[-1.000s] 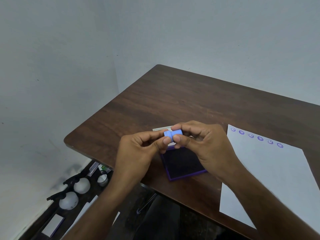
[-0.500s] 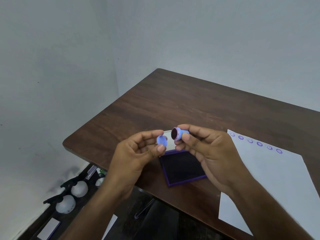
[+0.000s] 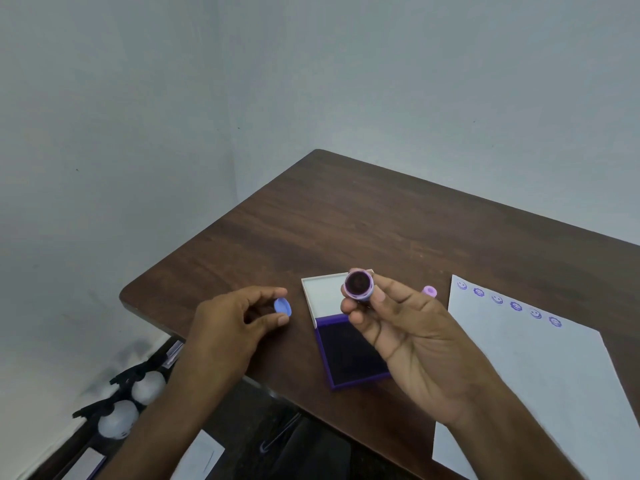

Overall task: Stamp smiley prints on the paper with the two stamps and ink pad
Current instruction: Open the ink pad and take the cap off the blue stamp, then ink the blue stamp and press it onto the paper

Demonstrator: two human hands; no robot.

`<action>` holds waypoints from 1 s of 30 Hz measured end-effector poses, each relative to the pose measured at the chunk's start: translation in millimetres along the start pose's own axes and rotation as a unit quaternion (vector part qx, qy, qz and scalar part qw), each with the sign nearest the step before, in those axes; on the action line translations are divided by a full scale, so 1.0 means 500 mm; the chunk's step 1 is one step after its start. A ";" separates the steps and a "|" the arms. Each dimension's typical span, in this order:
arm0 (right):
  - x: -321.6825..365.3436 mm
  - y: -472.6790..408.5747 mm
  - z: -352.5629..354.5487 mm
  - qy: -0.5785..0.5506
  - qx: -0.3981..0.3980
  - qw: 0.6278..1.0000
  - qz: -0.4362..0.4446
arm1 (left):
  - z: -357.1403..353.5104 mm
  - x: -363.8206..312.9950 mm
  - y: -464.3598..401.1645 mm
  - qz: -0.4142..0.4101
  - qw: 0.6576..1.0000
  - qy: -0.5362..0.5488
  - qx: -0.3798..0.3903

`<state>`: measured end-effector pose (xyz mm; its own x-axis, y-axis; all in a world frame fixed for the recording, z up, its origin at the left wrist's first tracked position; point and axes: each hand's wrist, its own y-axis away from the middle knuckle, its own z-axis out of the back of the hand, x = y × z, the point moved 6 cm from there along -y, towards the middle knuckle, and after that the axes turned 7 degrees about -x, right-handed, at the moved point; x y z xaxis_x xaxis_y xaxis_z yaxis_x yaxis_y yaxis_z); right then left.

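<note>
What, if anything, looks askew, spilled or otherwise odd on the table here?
Nothing stands out. The ink pad lies open on the table with no ink spilled around it. The paper lies flat with a tidy row of prints along its far edge. A second stamp sits beside the paper.

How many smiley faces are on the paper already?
6. They sit in one row along the far edge of the paper. None looks hidden by the hands.
</note>
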<state>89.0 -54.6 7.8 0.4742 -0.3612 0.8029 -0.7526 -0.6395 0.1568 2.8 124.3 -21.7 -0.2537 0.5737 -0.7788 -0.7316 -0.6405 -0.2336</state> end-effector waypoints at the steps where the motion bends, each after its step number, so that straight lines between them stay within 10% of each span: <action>1: -0.001 0.000 0.000 -0.002 0.003 1.000 -0.001 | -0.001 0.002 -0.001 -0.001 1.000 -0.011 -0.002; 13: -0.006 0.004 -0.007 -0.015 0.033 0.998 -0.044 | -0.016 0.018 -0.010 -0.050 0.994 -0.094 -0.004; 20: -0.022 0.004 -0.015 -0.057 0.052 0.995 -0.061 | 0.023 -0.131 0.034 -0.112 0.974 0.196 0.008; 30: -0.027 0.011 -0.014 -0.102 0.057 0.991 -0.063 | 0.000 -0.191 0.048 -0.192 0.972 0.133 -0.033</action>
<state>75.3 -48.7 2.1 0.6522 -0.3950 0.6469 -0.6300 -0.7571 0.1729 9.6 54.1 47.0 0.2090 0.6308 -0.7473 -0.6958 -0.4410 -0.5669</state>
